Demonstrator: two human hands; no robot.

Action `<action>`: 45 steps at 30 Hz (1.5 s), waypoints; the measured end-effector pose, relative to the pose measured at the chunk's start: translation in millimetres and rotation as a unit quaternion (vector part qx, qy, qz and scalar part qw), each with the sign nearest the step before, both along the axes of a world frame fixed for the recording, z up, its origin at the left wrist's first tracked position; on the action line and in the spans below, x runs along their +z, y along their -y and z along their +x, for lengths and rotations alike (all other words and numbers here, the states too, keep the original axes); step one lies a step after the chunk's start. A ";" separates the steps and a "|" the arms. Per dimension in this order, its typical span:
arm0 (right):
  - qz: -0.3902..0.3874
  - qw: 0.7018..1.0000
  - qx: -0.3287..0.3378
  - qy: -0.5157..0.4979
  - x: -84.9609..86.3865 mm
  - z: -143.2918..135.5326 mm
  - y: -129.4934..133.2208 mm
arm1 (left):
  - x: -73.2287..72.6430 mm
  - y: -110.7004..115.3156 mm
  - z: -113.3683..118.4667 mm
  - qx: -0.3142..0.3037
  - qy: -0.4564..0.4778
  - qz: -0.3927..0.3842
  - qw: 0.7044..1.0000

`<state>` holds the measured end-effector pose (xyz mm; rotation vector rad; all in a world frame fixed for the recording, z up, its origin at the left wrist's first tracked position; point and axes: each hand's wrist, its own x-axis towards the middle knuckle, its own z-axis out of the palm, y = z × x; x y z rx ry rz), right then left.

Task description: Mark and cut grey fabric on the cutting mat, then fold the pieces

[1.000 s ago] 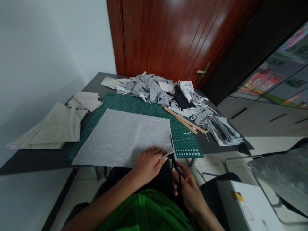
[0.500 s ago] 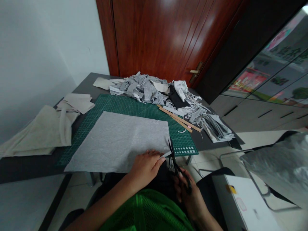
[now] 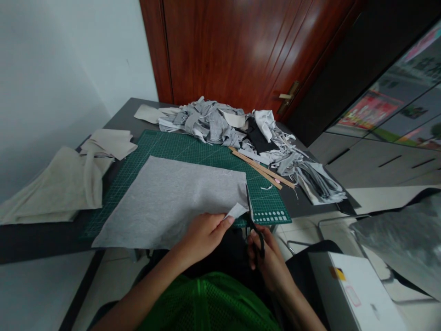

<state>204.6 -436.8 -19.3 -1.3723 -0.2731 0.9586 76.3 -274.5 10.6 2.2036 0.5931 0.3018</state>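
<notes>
A grey sheet of fabric (image 3: 172,197) lies over a green cutting mat (image 3: 200,154) and hangs slightly past the table's near edge. My left hand (image 3: 208,232) pinches its near right corner, where a pale flap turns up between thumb and fingers. Black scissors (image 3: 253,225) are in my right hand (image 3: 267,255), fingers through the handles. Their blades point away from me along the fabric's right edge, just beyond the lifted corner. Whether the blades are fully closed is hard to make out.
Two wooden rulers (image 3: 263,170) lie crossed on the mat's right side. Behind them is a heap of grey and white fabric scraps (image 3: 213,122). Folded cream cloth (image 3: 65,184) sits at the left. A white box (image 3: 358,289) stands low at my right.
The scissors have moved forward along the fabric's right edge. My left hand has lifted and folded back the corner, showing more of the flap. The view has shifted slightly.
</notes>
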 end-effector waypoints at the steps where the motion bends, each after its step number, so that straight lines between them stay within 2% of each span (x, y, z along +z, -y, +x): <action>1: -0.001 1.000 0.002 0.001 0.0 -0.5 -0.7 | 0.1 -1.7 -0.6 0.000 0.003 -0.012 1.000; 5: -0.004 1.000 0.008 0.009 0.7 -0.4 -2.9 | 2.0 -6.0 -2.5 -0.001 -0.003 -0.043 0.999; 14: -0.019 0.999 0.016 0.022 0.7 -0.6 0.2 | 3.1 -4.0 -3.4 -0.027 -0.029 -0.015 0.999; 23: -0.033 0.999 0.006 0.042 2.2 -7.4 -2.3 | 7.8 -6.2 -2.5 -0.039 -0.040 -0.026 0.998; 28: -0.039 0.999 -0.020 0.017 4.2 -9.9 -3.0 | 6.2 -6.4 -2.1 -0.042 -0.038 -0.024 0.998; 45: -0.027 0.999 -0.006 0.021 2.2 -8.5 1.2 | 4.4 -7.0 -2.1 -0.048 -0.030 -0.028 0.998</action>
